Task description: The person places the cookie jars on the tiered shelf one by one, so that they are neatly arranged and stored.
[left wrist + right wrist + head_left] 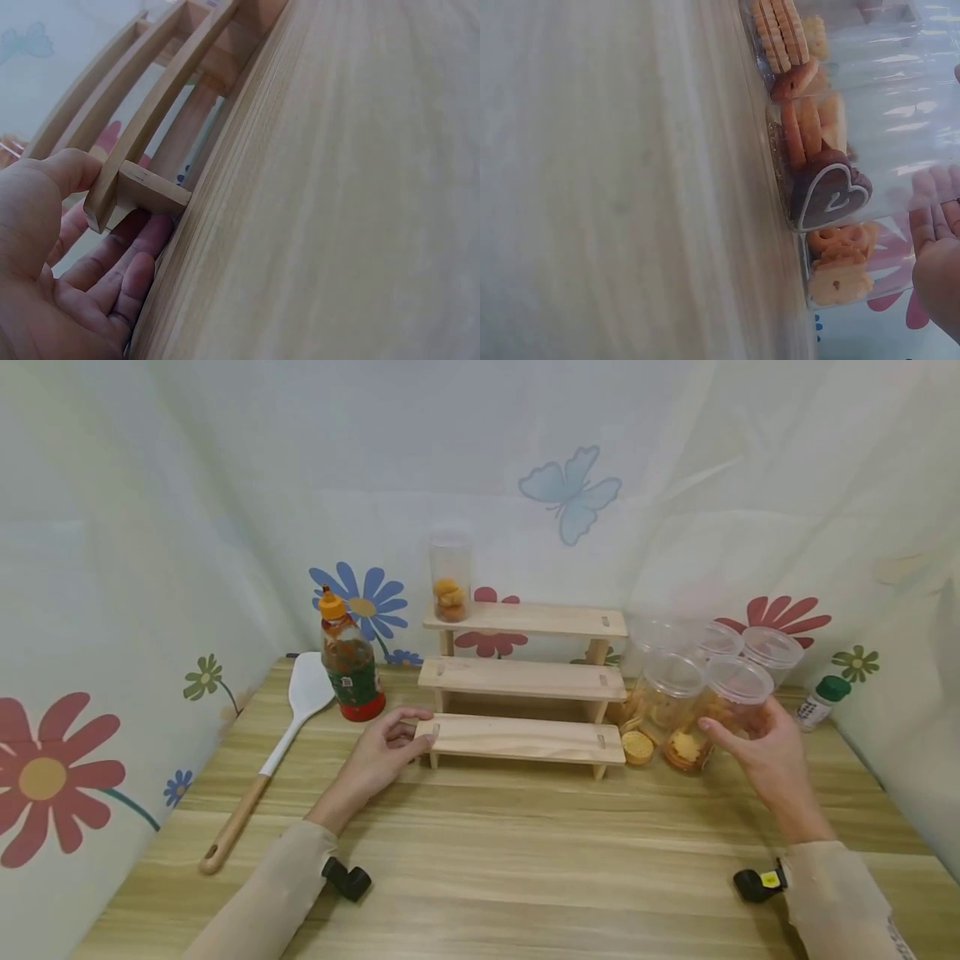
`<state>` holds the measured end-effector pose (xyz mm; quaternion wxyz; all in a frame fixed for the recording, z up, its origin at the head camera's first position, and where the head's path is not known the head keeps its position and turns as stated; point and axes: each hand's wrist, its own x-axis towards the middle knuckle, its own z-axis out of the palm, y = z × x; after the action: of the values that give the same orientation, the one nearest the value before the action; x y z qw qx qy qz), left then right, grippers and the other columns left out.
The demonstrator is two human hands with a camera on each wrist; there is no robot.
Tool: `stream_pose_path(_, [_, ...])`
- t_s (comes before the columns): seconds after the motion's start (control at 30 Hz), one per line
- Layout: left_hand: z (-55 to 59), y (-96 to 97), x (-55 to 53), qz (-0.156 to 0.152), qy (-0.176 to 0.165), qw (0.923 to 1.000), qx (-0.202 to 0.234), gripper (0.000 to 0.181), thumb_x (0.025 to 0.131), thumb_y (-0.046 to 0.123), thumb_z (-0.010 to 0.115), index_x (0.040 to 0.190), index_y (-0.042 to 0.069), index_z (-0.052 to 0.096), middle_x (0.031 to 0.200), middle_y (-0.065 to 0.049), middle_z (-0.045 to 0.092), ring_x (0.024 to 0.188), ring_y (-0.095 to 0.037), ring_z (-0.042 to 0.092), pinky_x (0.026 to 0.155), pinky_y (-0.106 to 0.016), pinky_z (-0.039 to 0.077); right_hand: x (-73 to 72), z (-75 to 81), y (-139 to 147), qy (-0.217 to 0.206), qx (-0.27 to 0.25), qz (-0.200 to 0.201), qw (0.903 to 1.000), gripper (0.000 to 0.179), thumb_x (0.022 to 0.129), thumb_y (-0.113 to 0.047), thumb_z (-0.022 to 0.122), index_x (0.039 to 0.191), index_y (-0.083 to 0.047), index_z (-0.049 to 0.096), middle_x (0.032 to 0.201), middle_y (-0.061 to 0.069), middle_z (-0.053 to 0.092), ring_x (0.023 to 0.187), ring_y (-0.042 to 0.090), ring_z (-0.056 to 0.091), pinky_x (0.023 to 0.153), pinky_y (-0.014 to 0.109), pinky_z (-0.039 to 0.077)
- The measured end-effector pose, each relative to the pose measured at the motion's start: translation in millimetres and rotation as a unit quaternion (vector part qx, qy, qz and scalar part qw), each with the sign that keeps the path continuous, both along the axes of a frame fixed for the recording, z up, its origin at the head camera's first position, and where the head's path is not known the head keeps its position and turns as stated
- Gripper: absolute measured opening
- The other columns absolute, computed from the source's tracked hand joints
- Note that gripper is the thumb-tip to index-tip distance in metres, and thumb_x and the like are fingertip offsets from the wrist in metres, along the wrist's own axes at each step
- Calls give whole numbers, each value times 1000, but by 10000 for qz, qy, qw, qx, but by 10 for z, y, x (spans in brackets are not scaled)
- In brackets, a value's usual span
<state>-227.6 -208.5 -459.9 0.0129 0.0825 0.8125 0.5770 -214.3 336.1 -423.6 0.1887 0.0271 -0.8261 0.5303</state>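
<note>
My left hand (378, 756) grips the left end of the lowest step of a three-tier wooden display shelf (517, 735). In the left wrist view its thumb lies on the step's edge and its fingers curl by the support leg (154, 187). My right hand (776, 760) holds a clear lidded jar of cookies (738, 681) at the front of a cluster, right of the shelf. A dark heart-shaped cookie (832, 191) shows in the right wrist view, with some fingers seen through the clear plastic. Several similar cookie jars (671, 681) stand close beside it.
Another cookie jar (450, 581) stands on the top step's left end. Left of the shelf are a red sauce bottle (352, 672) and a white spatula (307, 685) with a wooden handle. A green-capped shaker (821, 702) stands at far right, near the curtain (465, 460).
</note>
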Motion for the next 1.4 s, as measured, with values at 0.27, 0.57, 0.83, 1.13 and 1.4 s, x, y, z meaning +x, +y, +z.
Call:
stream_pose_path(0.27, [6, -5, 3, 16, 17, 10000, -35, 39, 107, 27, 79, 144, 16, 69, 116, -16, 79, 97, -30, 74, 77, -28, 55, -3, 14, 31, -170, 276, -6, 9995, 45, 100, -17, 87, 138, -13, 65, 117, -25, 70, 113, -2, 64, 93, 8, 45])
stream_pose_path(0.57, [-8, 15, -7, 4, 45, 10000, -50, 38, 108, 26, 79, 143, 16, 70, 115, -15, 79, 97, -29, 73, 77, -28, 54, 38, 74, 55, -196, 549, -37, 9983, 48, 99, -21, 89, 140, -13, 66, 119, -23, 70, 112, -1, 64, 92, 7, 46])
stream_pose_path(0.83, [-13, 3, -11, 14, 75, 9999, -73, 38, 108, 26, 78, 144, 16, 70, 115, -15, 79, 97, -29, 73, 78, -27, 54, 97, 275, 45, -66, 409, -217, 9989, 46, 98, -18, 89, 139, -17, 67, 118, -22, 70, 112, 1, 64, 91, 6, 47])
stream_pose_path(1.13, [-18, -3, -6, -5, 83, 9999, -64, 39, 107, 27, 79, 143, 16, 70, 115, -15, 79, 98, -30, 73, 79, -28, 55, 221, 726, 87, 360, 523, -391, 9972, 40, 99, -12, 87, 136, -9, 70, 111, -20, 71, 104, 1, 63, 89, 7, 47])
stream_pose_path(1.4, [-23, 6, -26, 10, 110, 9999, -12, 39, 107, 24, 80, 143, 14, 70, 115, -17, 79, 99, -28, 75, 81, -26, 55, 199, 1219, 119, 896, 92, -178, 9958, 34, 97, 0, 85, 130, -3, 74, 109, -15, 76, 97, 3, 67, 82, 9, 50])
